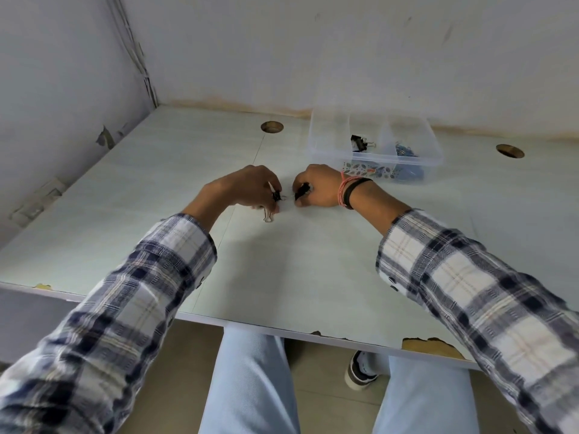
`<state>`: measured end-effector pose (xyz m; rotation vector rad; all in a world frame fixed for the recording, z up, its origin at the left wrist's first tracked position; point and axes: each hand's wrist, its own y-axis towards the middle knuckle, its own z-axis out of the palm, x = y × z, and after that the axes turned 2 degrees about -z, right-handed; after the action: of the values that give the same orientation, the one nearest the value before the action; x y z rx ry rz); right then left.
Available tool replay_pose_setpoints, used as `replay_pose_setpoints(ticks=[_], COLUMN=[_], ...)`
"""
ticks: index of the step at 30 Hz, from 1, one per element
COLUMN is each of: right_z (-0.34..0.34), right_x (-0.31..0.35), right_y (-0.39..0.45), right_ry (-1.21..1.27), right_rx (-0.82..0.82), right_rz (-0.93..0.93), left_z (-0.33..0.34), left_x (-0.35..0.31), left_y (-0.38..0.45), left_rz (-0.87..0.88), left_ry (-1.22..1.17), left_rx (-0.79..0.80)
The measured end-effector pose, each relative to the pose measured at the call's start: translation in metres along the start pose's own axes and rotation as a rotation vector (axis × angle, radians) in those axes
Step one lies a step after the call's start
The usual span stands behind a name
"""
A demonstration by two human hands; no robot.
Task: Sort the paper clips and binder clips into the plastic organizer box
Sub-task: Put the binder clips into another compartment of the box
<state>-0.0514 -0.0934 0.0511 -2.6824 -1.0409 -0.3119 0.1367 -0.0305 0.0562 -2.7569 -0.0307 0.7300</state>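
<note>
Your left hand pinches a binder clip | right hand grips another | mid-frame, ready for the box upper right.

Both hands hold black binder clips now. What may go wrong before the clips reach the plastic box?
1. The left hand seems to hold more than one binder clip; a wire handle hangs below it, so one might drop.
2. The box already keeps black clips and blue paper clips in separate compartments; the right hand could pick the wrong one.

Office cubicle, desk with cable holes, partition walls
</note>
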Motion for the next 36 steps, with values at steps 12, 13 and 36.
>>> replay_pose_setpoints(ticks=[12, 13, 36], right_z=[0.005, 0.005, -0.08], right_x=[-0.012, -0.015, -0.084], right_y=[-0.036, -0.039, -0.092], right_ry=[0.24, 0.269, 0.979], right_rx=[-0.109, -0.113, -0.519], right_rz=[0.032, 0.035, 0.272], left_z=[0.004, 0.004, 0.01], left_x=[-0.009, -0.01, -0.056], left_y=[-0.007, -0.007, 0.009], left_rz=[0.012, 0.009, 0.085], left_ry=[-0.05, -0.057, -0.019], left_rx=[0.017, 0.046, 0.176])
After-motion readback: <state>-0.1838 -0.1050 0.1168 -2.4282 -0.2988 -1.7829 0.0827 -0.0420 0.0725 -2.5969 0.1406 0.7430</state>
